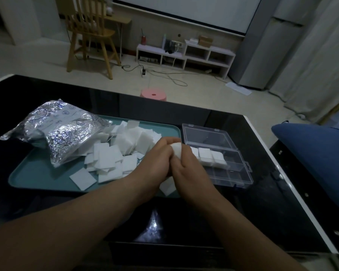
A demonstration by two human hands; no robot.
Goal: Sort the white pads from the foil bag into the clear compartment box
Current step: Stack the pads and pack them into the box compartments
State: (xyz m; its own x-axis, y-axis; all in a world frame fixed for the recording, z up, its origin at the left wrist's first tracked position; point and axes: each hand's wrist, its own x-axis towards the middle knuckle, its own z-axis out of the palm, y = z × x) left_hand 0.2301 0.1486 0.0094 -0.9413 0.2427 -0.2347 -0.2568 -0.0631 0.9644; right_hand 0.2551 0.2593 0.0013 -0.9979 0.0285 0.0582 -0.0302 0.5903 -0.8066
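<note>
Hands meet over the right end of the teal tray [37, 173]. The left hand [160, 153] and right hand [186, 165] both have fingers curled round one white pad [177, 149], squished between them so only its rounded top pokes out. Another pad [167, 185] lies just under the wrists at the tray's near edge. To the left, a loose pile of pads [125, 145] spills from the crinkly foil bag [61, 130] on the tray's left end. Just right of the tray sits the clear compartment box [233, 173], lid open, with a few stacked pads [205, 155] in the row next to the lid. Everything's on a glossy black table [243, 212].
</note>
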